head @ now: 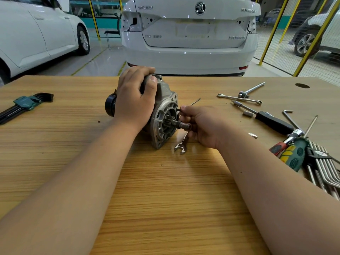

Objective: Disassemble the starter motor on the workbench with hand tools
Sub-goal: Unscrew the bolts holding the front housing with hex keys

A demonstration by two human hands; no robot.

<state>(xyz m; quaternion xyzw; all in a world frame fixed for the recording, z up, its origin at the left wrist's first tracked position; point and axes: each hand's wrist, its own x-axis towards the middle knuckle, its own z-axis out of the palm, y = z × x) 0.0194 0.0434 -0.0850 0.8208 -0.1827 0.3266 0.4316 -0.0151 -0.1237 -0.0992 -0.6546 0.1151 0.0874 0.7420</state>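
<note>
- Lying on its side mid-surface (pixel 165 190): starter motor (pixel 164 92), pinion (pixel 169 120) facing right.
- Left hand (pixel 134 100) curled over the body, clamping it down.
- Right hand (pixel 200 124) pinching a thin hex key (pixel 195 101) at the front housing (pixel 158 129).
- Probably heavy, rigid, smooth metal; best gripped round the cylindrical body, not the pinion.

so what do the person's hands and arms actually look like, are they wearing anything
The left hand and right hand are bare: no gloves, rings or bands show. The left forearm and right forearm are bare too, with no sleeve, watch or bracelet in view right up to the frame edge. Fingernails look short and unpainted where they show.
</note>
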